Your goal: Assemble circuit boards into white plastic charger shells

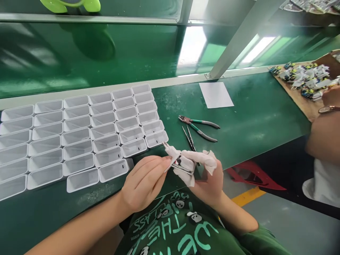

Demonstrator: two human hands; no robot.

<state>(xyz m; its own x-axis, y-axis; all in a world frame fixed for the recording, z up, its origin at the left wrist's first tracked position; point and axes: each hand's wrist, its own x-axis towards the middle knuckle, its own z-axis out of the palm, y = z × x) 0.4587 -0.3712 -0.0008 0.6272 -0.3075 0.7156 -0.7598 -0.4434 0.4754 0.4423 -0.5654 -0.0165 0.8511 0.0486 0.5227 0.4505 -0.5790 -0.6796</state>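
A small white part with metal prongs [183,163] is held between my two hands, in front of my chest. My left hand [146,180] pinches its left side near a strip of white wrapping. My right hand [212,177] is closed round the other end; white coverings [209,161] sit on its fingertips. Just beyond the part, tweezers [189,138] lie on the green table [170,106], partly hidden by my right hand. Pliers with green and grey handles [199,127] lie behind them.
Rows of white open trays [103,133] fill the left side of the table. A white sheet [216,95] lies at the back. At the right, a cardboard box [294,94] holds many small white assemblies, beside another person's arm [325,131]. A slanted post [233,46] stands behind.
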